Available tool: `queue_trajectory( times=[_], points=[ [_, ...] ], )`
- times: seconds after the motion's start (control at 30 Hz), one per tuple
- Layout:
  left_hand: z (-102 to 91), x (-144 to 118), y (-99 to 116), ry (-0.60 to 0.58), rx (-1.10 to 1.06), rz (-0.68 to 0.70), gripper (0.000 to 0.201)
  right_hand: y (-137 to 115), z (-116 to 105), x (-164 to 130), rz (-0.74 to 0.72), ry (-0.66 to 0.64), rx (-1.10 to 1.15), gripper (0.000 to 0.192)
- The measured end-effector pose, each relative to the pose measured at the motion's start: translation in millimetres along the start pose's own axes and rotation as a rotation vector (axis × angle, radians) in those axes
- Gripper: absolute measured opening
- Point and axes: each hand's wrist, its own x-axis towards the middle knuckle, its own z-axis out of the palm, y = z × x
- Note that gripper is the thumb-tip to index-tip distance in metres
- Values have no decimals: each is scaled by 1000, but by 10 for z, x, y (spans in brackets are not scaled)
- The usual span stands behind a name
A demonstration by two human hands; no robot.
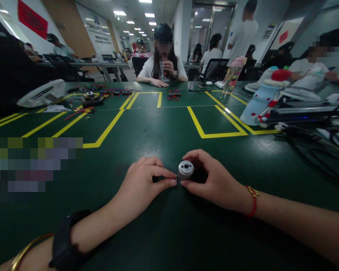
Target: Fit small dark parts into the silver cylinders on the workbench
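Observation:
A small silver metal cylinder [186, 171], perhaps a motor, stands upright on the green table [158, 233]. Its round top face carries a dark centre hole and smaller holes beside it. My right hand [211, 177] is curled around the cylinder from the right, with thumb and fingers at its sides. Thumb and forefinger of my left hand [147, 178] are pinched together just left of the cylinder's base. Between those fingertips is a tiny dark piece [176, 180], too small to name.
Yellow tape lines [223, 134] mark the table. Bundled wires [115, 92] and a white fan [42, 93] lie at the back left. A blue bottle [255, 99], a pink-lidded bottle [234, 75] and black cables [302, 143] occupy the right. Another person [164, 56] sits opposite.

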Motion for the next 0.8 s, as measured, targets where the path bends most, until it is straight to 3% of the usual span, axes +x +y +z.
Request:
queue_trajectory(
  times=[0.1,0.2,0.33,0.43,0.5,0.57,0.67,0.73,0.8],
  points=[
    [-73,0,11,-3,-55,-25,25,-31,-4,3,-26,-8,-42,45],
    [-308,-65,-39,1,-151,-159,37,-15,-166,28,-13,46,-99,40],
    [-672,-272,-316,101,-162,-448,44,267,-787,-6,133,331,-291,52],
    [-798,-422,-583,220,-152,-634,50,647,-1389,-174,285,581,-608,56],
    [-800,-473,-701,297,-166,-663,49,871,-1717,-324,412,639,-732,53],
    [-772,-483,-749,331,-199,-637,47,1002,-1921,-444,492,610,-768,51],
    [-733,-462,-735,315,-183,-618,47,970,-1933,-481,411,638,-927,59],
    [-725,-447,-710,299,-140,-621,47,806,-1730,-412,212,674,-1073,66],
    [-726,-439,-694,285,-114,-614,47,566,-1371,-305,-4,550,-1034,60]
  ],
)
